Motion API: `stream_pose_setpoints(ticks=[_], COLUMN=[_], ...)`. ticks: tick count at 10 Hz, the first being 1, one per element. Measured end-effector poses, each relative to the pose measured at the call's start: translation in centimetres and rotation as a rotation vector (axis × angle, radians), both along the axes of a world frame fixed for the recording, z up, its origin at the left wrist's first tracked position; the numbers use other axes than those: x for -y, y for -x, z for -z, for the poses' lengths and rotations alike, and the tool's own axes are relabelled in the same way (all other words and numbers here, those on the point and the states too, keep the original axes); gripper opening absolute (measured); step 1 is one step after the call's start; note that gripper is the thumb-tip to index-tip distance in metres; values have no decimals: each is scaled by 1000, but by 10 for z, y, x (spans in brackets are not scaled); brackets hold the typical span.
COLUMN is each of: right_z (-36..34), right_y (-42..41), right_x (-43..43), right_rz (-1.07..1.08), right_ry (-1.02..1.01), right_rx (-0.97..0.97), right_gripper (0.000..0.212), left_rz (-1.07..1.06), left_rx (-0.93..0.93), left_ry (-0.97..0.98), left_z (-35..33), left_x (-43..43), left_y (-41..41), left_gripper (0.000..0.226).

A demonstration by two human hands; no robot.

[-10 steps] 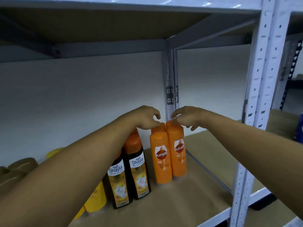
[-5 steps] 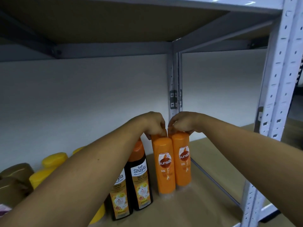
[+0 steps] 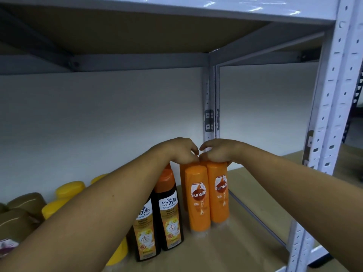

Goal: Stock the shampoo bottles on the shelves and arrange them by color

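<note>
While reaching to the back of the shelf board (image 3: 245, 242), got the left hand (image 3: 177, 152) and right hand (image 3: 218, 152) side by side, knuckles nearly touching, fingers curled down over the tops of the orange Sunsilk bottles (image 3: 198, 199). Can't tell exactly which caps sit under the fingers, the front pair's or those of the ones behind. All upright and packed tight at the right end of the row, near the grey rear post (image 3: 209, 107). Also a sliver of at least one more orange bottle peeking out behind the front-left one.

Just left of those: two black Safi Shayla bottles (image 3: 170, 218) with orange caps, upright, pressed against each other and close beside the Sunsilk. Further left, yellow bottles (image 3: 70, 188), then brown-capped bottles (image 3: 25, 201) out at the edge of view.

Worth noting the left forearm (image 3: 94, 222) cutting straight across the view, hiding most of the yellow ones and a slice of the nearer Shayla label. Right forearm (image 3: 294, 189) coming in above the brown board.

Overhead, the underside of the next shelf (image 3: 137, 32) with grey braces. Plain white wall (image 3: 98, 114) behind everything. And a white perforated upright (image 3: 330, 114) at the front right corner, partly blocking the neighbouring bay.
</note>
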State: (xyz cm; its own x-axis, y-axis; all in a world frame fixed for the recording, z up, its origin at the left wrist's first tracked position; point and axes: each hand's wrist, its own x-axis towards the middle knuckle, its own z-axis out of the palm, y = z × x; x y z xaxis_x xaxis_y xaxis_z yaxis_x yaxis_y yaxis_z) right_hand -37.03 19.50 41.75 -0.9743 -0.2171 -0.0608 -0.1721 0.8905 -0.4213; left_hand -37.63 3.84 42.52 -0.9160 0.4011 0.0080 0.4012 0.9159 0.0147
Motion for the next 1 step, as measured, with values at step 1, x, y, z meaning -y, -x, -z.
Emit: stream_pose_setpoints(ticks=[1], right_z=[2], right_y=[-10], right_x=[0], right_rz=[-29], right_ry=[-67], right_rx=[-180], right_gripper=[55], left_rz=[-5], left_rx=[-56], left_ry=[-43], left_z=[-3], left_x=[4], left_y=[-15], left_gripper=[46])
